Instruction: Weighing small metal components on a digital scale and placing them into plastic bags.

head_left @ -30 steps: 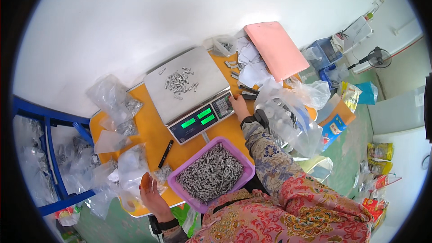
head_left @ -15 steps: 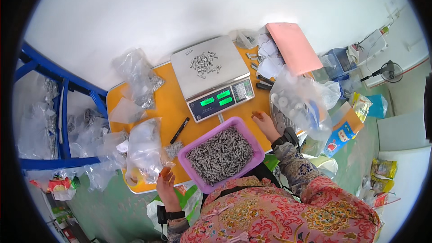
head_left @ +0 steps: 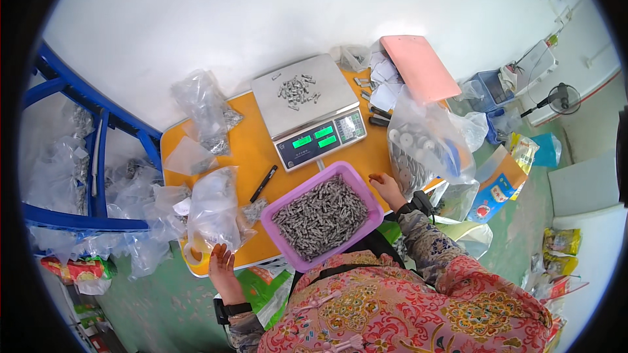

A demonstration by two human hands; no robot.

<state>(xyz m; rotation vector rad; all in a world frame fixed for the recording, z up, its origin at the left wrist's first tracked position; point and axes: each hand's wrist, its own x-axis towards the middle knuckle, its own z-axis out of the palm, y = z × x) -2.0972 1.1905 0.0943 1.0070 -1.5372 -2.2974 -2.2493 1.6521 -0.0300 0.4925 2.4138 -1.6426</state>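
Note:
A pink-purple plastic tub (head_left: 278, 243) full of small grey metal parts (head_left: 320, 217) sits at the table's near edge, against my body. My left hand (head_left: 224, 276) is left of the tub, palm up with fingers stretched out, beside a ring like a tape roll (head_left: 196, 259) and a clear plastic bag (head_left: 214, 206). It holds nothing. To the right of the tub, my right hand (head_left: 388, 191) is empty, its fingers loosely extended over the orange tabletop. Behind the tub stands a digital scale (head_left: 268, 108) with lit green displays; a small pile of metal parts (head_left: 298, 91) lies on its plate.
A black marker (head_left: 263, 184) lies left of the tub on the orange table (head_left: 245, 108). Bags of parts (head_left: 208, 114) stand at the far left, near a blue metal rack (head_left: 101, 163). A clear bag of round discs (head_left: 418, 153) and a pink board (head_left: 420, 68) are on the right.
My left hand has moved left, away from the tub and close to the ring-shaped roll. My right hand stays beside the tub, its fingers slightly straighter. The view has shifted a little.

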